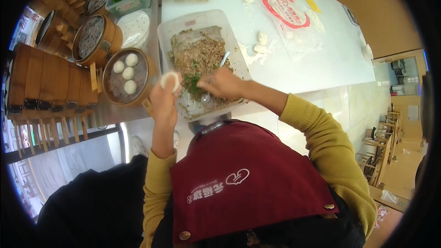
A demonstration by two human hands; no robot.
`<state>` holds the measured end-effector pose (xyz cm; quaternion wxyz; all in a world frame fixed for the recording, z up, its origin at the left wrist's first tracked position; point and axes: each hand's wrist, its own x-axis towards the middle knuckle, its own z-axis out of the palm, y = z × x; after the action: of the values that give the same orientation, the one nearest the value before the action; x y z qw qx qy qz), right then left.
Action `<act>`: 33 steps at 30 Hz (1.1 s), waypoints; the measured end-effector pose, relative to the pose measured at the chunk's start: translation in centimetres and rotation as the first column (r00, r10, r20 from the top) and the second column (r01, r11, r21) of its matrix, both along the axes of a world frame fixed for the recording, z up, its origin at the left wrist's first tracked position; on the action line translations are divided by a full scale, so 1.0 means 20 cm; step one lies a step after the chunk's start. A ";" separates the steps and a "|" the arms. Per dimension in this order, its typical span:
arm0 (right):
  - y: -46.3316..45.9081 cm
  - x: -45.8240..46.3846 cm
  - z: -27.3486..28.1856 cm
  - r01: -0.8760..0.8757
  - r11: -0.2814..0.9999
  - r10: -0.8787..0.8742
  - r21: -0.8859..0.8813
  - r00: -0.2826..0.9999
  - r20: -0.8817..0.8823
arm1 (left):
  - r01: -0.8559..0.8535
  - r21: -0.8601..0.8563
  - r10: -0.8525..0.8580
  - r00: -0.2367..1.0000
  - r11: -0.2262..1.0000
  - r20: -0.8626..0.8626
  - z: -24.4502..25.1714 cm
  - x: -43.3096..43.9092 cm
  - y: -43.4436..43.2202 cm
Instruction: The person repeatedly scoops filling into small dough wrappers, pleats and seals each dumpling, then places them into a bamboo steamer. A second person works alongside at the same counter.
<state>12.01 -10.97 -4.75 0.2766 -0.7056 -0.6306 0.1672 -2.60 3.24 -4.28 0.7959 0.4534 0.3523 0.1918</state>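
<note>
My left hand (164, 98) holds a round, pale dough wrapper (170, 81) near the left side of a plastic tub (220, 19). In the tub lies minced filling (203, 48) with chopped greens (193, 79) on it. Over the greens is my right hand (220, 83), its fingertips bunched and blurred; a light-coloured spoon handle (225, 58) rises beside it. Whether the right hand grips the spoon or some filling cannot be made out. Left of my left hand, a round bamboo steamer (149, 77) bears several white dough balls (128, 73).
More bamboo steamers (112, 36) stand at the left, with a tub of chopped greens (109, 5) and white liners (134, 27) behind. Dough pieces (261, 43) and a printed plastic bag (286, 10) lie on the white table (330, 62). A person in dark clothing (93, 206) is at lower left.
</note>
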 end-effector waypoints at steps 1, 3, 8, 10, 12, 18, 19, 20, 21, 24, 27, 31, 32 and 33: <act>-0.02 -0.05 0.01 -0.049 0.998 0.049 0.034 0.999 -0.002 | 0.002 0.002 -0.002 1.000 1.000 0.003 0.00 0.00 0.00; -0.07 -0.13 0.04 -0.194 0.981 0.194 0.029 0.981 -0.022 | -0.022 -0.060 0.023 0.999 0.998 0.023 -0.01 -0.01 0.00; -0.12 -0.10 0.07 0.246 0.953 -0.148 0.178 0.888 -0.436 | -0.054 -0.038 0.056 0.996 0.998 0.062 -0.02 -0.03 -0.01; -0.10 -0.09 0.06 0.143 0.971 -0.084 0.191 0.954 -0.288 | -0.059 -0.048 0.062 0.996 0.997 0.061 -0.03 -0.02 -0.02; -0.08 -0.10 0.05 0.085 0.989 -0.060 0.117 0.977 -0.203 | -0.064 -0.053 0.066 0.997 0.997 0.046 -0.03 -0.02 -0.02; -0.03 -0.22 0.05 0.069 0.998 -0.068 -0.007 0.963 -0.261 | -0.065 -0.042 0.065 0.998 0.997 -0.012 -0.02 0.00 -0.02; -0.02 -0.23 0.05 0.045 0.999 -0.050 -0.024 0.955 -0.292 | -0.055 -0.029 0.055 0.998 0.998 -0.014 -0.02 0.00 -0.02; -0.01 -0.23 0.06 0.060 0.998 -0.054 0.012 0.949 -0.311 | -0.048 -0.015 0.047 0.999 0.999 -0.018 -0.02 0.00 -0.02; 0.00 -0.23 0.06 0.070 0.996 -0.083 -0.061 0.965 -0.247 | -0.058 -0.012 0.057 0.998 0.998 -0.022 -0.02 0.00 -0.02; 0.02 -0.23 0.03 0.067 0.990 -0.085 -0.122 0.985 -0.148 | -0.072 0.009 0.072 0.997 0.997 -0.034 -0.02 0.01 -0.02; 0.04 -0.24 0.00 0.149 0.984 -0.164 -0.095 0.970 -0.180 | -0.065 0.033 0.067 0.996 0.997 -0.062 -0.02 0.01 -0.02; 0.04 -0.24 0.00 0.250 0.961 -0.275 -0.115 0.862 -0.426 | -0.087 0.031 0.089 0.994 0.996 -0.069 -0.01 0.02 -0.02; 0.03 -0.25 0.01 0.279 0.957 -0.280 -0.079 0.823 -0.495 | -0.083 0.026 0.084 0.995 0.996 -0.056 -0.01 0.01 -0.03; 0.02 -0.26 0.02 0.270 0.954 -0.300 -0.133 0.816 -0.495 | -0.083 0.009 0.084 0.995 0.996 -0.048 -0.01 0.01 -0.03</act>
<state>6.91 -10.52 -4.32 0.4350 -0.7299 -0.4173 0.3222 -2.45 2.74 -4.44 0.7768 0.4456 0.3895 0.2150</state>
